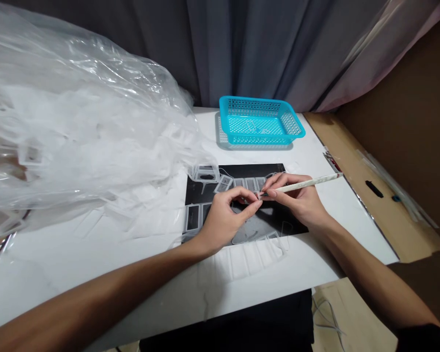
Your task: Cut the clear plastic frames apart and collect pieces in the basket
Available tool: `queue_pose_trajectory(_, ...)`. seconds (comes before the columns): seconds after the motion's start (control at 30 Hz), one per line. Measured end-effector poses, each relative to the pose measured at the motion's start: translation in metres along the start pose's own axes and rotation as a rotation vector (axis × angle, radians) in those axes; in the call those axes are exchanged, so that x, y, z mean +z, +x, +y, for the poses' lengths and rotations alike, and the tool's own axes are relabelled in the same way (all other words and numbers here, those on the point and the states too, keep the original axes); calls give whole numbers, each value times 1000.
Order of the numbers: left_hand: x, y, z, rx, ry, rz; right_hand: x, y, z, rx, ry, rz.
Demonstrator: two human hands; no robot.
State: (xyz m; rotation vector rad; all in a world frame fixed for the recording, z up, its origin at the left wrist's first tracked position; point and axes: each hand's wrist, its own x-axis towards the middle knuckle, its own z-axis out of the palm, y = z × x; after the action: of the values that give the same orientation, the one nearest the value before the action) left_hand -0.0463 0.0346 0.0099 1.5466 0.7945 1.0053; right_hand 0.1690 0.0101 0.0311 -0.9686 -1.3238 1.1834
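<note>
My right hand (303, 201) grips a slim whitish pen-shaped tool (315, 181), its handle slanting up to the right. The tool's narrow tip points at the fingertips of my left hand (223, 215). That hand is closed in a pinch, and whatever lies between its thumb and fingers is too small to make out. Both hands are above a black sheet (201, 191) on the white table. Clear plastic rectangular frames (193, 218) lie on the sheet, and a joined row of such pieces (247, 260) spreads past its near edge.
A large clear bag (106, 122) full of translucent plastic pieces covers the table's left side. Beyond the sheet stands a blue perforated basket (262, 139) with a few small bits inside. Cardboard (374, 195) borders the right, holding a small black object (374, 188). Grey curtains (242, 49) hang behind.
</note>
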Motion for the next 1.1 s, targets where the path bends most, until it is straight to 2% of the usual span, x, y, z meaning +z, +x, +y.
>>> queue_pose_trajectory(1.1, 1, 0, 1, 2, 27, 10, -4, -1, 0, -24, -55, -14)
